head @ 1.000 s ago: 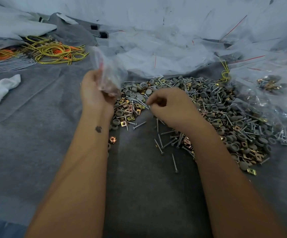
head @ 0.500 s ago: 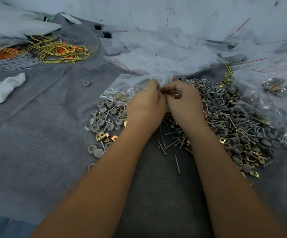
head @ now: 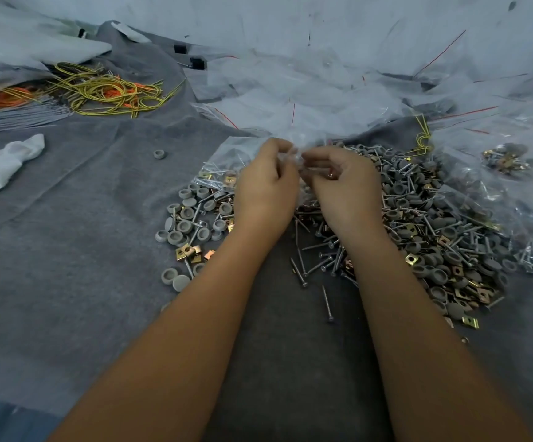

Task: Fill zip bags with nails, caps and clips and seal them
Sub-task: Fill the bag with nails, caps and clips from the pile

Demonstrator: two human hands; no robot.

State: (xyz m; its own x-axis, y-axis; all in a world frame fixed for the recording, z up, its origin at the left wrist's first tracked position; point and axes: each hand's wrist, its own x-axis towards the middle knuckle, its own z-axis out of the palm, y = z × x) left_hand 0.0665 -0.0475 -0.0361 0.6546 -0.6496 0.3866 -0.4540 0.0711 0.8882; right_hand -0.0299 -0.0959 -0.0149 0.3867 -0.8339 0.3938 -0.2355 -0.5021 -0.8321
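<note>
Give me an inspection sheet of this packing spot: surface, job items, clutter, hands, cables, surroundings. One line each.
Surface: grey felt cloth, creased, covering the work area.
Job's things: mixed pile of nails, grey caps and brass clips; a clear zip bag with some parts inside, lying at the pile's left edge; loose empty bags behind; filled bags at right.
Clutter: stray grey cap apart from the pile; white rag at left.
Hands: left hand and right hand both pinch the bag's top edge, close together.
Cables: yellow and orange cords, tangled, far left.
Surroundings: white plastic sheeting behind.
</note>
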